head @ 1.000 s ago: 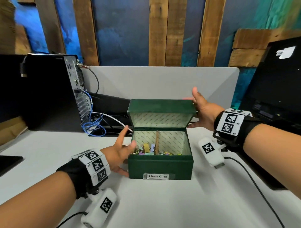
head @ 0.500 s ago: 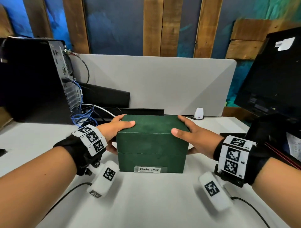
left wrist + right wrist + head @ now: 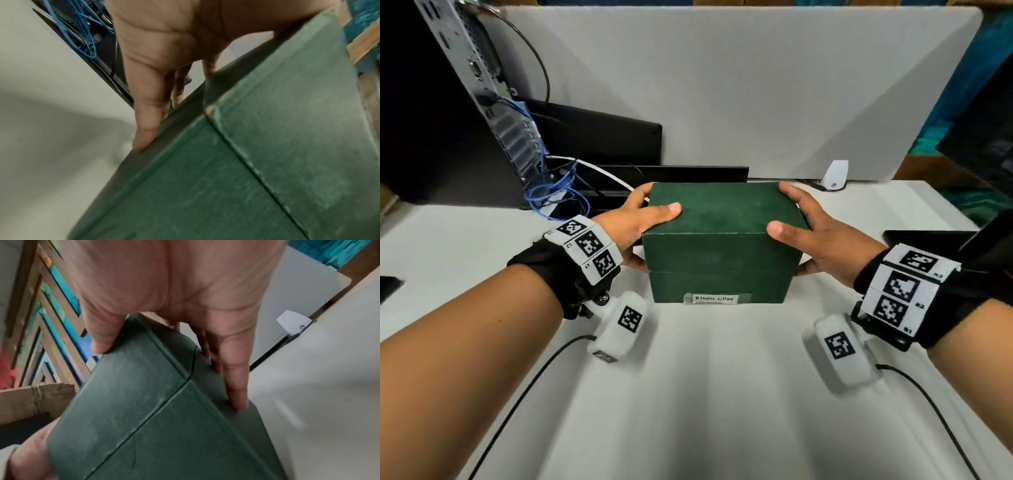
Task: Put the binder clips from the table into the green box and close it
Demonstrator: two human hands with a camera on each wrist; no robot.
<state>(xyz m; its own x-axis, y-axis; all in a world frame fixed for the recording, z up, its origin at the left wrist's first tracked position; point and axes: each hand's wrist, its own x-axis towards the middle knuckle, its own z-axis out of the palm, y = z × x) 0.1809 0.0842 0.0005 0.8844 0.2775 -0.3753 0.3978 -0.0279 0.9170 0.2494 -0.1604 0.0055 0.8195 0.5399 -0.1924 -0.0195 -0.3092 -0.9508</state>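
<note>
Step in hand: closing, by the look of it the last of the task. Left hand (image 3: 635, 222) grasps the left end of the green box (image 3: 717, 246), thumb lying over the top edge of the lid, fingers (image 3: 148, 113) straight down the side wall; it clasps the box between thumb and fingers. Box stands on the white table (image 3: 705, 394), centre, just in front of the grey divider panel (image 3: 722, 85), label strip (image 3: 717, 298) reading "Binder Clips" facing me. Lid seam shows as a thin even line in both wrist views, so lid judged fully down. No binder clips visible on the table; presumably all inside. Right hand (image 3: 822, 233) mirrors the left: thumb on top, fingers (image 3: 234, 378) flat against the right wall. Next move, as I judge it: a light press to confirm seating, then let go with both hands without shifting the box.
</note>
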